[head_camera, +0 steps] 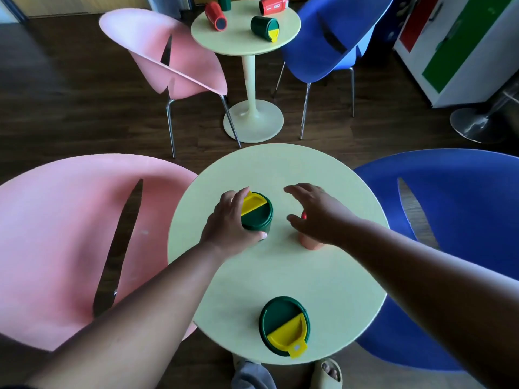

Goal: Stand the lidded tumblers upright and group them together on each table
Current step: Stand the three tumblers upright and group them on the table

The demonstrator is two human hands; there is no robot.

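On the near tabletop (280,276) we had our left hand (229,221) wrapped around the side of a green tumbler (257,213), which stood upright with its yellow flip lid facing up. Our right hand (314,213) hovered with fingers spread above a red tumbler (309,244), mostly hidden beneath the palm; we could not tell whether it touched the cup, nor whether that cup stood or leaned. A second green tumbler (284,325) stood upright near our edge of the tabletop, well apart from the other two.

On the far tabletop (244,42) two red tumblers (215,16) and one green one (264,27) lay on their sides (a fourth, dark one at the back edge looked upright, though it was cut off).

The tumblers looked like hard, smooth plastic, probably light and likely empty, so they should slide or lift easily. We judged the wall below the lid the best place to grip, since the yellow flap might pop open if pulled.
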